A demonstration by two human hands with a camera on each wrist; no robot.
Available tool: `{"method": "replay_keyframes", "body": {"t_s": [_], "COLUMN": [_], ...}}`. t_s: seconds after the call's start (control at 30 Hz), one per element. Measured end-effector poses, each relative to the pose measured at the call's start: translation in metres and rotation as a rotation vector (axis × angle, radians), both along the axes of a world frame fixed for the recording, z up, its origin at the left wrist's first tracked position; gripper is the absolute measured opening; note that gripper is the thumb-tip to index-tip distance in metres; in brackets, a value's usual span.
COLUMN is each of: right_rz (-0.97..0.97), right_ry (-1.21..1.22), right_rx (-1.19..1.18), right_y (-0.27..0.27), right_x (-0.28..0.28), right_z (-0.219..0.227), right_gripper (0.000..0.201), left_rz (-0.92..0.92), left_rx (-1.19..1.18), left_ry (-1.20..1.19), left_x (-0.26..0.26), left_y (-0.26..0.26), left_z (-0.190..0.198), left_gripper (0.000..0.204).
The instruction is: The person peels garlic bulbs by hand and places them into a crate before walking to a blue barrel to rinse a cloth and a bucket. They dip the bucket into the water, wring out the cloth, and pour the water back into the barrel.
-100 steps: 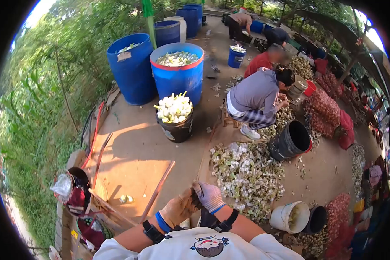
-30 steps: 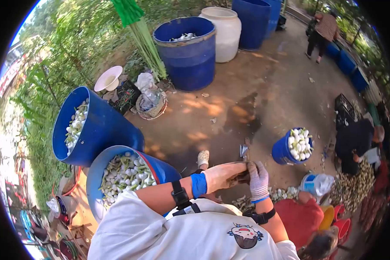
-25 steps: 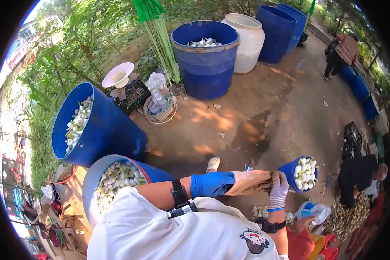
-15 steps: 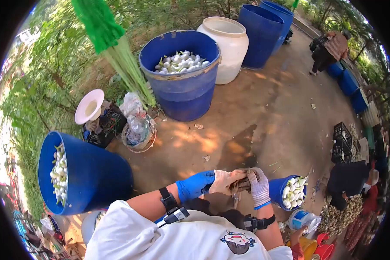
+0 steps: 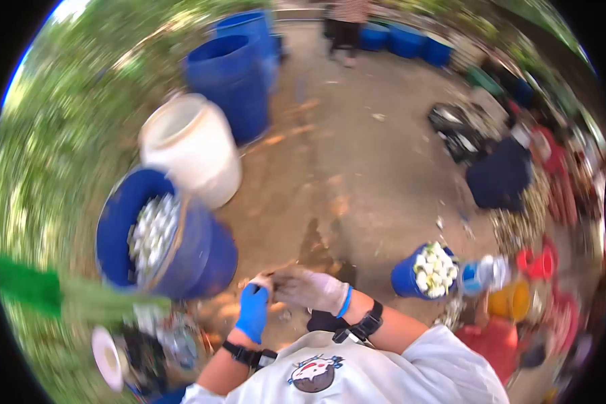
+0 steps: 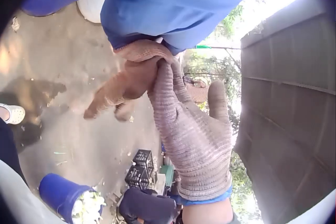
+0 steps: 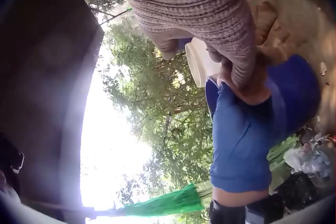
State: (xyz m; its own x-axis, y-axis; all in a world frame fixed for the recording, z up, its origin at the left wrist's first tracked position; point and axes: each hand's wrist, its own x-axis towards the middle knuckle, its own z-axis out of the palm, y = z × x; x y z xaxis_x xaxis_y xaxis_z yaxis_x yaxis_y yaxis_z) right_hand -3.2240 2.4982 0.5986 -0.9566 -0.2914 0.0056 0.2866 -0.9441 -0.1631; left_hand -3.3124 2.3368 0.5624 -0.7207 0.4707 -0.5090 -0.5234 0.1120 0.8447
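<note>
My left hand [image 5: 252,316], in a thin blue glove, has a stained tan work glove [image 6: 113,95] pulled partway down over its fingers. The cuff of that glove is peeled back, and its fingers dangle below in the left wrist view. My right hand [image 5: 320,289] wears a pale knit glove with a blue edge at the wrist. Its fingertips pinch the tan glove near the cuff, right against the blue glove [image 7: 239,145]. The tan glove hides the left fingers. Both hands are held close together in front of the chest.
A large blue barrel [image 5: 212,262] holding white bulbs and a white barrel [image 5: 205,168] stand left. A blue bucket [image 5: 405,279] heaped with bulbs stands right, near a yellow bucket [image 5: 510,301]. A person in dark clothes [image 5: 498,176] bends at the right.
The body has turned right, so the barrels have shifted left in the head view. Over these seconds the tan glove has been drawn toward the left fingertips, baring the blue glove.
</note>
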Motion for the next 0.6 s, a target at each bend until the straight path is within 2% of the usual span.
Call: {"method": "replay_keyframes", "body": {"t_s": [0.07, 0.1, 0.13, 0.17, 0.2, 0.23, 0.27, 0.3, 0.33, 0.4, 0.43, 0.47, 0.53, 0.57, 0.6], "right_rz": [-0.012, -0.142, -0.188, -0.220, -0.306, -0.343, -0.361, -0.341, -0.377, -0.420, -0.511, -0.548, -0.545, -0.604, -0.643], "right_ry": [0.022, 0.001, 0.090, 0.181, 0.170, 0.021, -0.128, -0.190, -0.201, -0.369, -0.259, -0.270, -0.108, -0.036, -0.031], "right_rx": [0.022, -0.012, 0.001, 0.026, 0.016, -0.008, -0.033, 0.072, 0.056, 0.263, 0.459, 0.456, 0.022, -0.036, -0.033], "right_y": [0.047, 0.058, 0.077, 0.097, 0.113, 0.135, 0.157, 0.175, 0.189, 0.226, 0.243, 0.262, 0.298, 0.318, 0.338], "right_x": [-0.005, -0.006, -0.018, -0.024, -0.023, -0.020, -0.018, -0.021, -0.024, -0.030, -0.032, -0.034, -0.036, -0.034, -0.033], "right_z": [0.020, 0.015, 0.008, 0.002, 0.000, 0.000, 0.003, 0.013, 0.010, 0.005, -0.005, -0.005, -0.008, -0.034, -0.058], "right_gripper": [0.040, 0.040, 0.040, 0.039, 0.039, 0.033, 0.028, 0.021, 0.021, 0.017, 0.017, 0.017, 0.018, 0.030, 0.030], "left_rz": [-0.033, -0.102, -0.175, -0.277, -0.370, -0.446, -0.440, -0.415, -0.451, -0.722, -0.757, -0.809, -0.913, -0.877, -0.916], "left_rx": [0.030, 0.028, 0.136, 0.092, 0.049, 0.046, 0.158, 0.258, 0.246, 0.077, 0.083, 0.080, 0.083, 0.072, 0.080], "left_ry": [0.081, 0.226, 0.186, 0.246, 0.310, 0.294, 0.129, -0.041, -0.056, 0.315, 0.315, 0.320, 0.329, 0.287, 0.292], "left_x": [-0.032, -0.043, -0.056, -0.073, -0.086, -0.090, -0.089, -0.088, -0.091, -0.098, -0.103, -0.108, -0.114, -0.105, -0.107], "left_y": [0.038, 0.061, 0.083, 0.104, 0.123, 0.150, 0.177, 0.200, 0.224, 0.280, 0.307, 0.333, 0.385, 0.415, 0.443], "left_z": [0.000, 0.005, 0.004, -0.008, -0.018, -0.013, -0.002, 0.005, 0.005, 0.006, 0.007, 0.008, 0.009, 0.015, 0.014], "left_gripper": [0.013, 0.013, 0.011, 0.015, 0.023, 0.023, 0.024, 0.026, 0.026, 0.016, 0.016, 0.015, 0.014, 0.009, 0.009]}}
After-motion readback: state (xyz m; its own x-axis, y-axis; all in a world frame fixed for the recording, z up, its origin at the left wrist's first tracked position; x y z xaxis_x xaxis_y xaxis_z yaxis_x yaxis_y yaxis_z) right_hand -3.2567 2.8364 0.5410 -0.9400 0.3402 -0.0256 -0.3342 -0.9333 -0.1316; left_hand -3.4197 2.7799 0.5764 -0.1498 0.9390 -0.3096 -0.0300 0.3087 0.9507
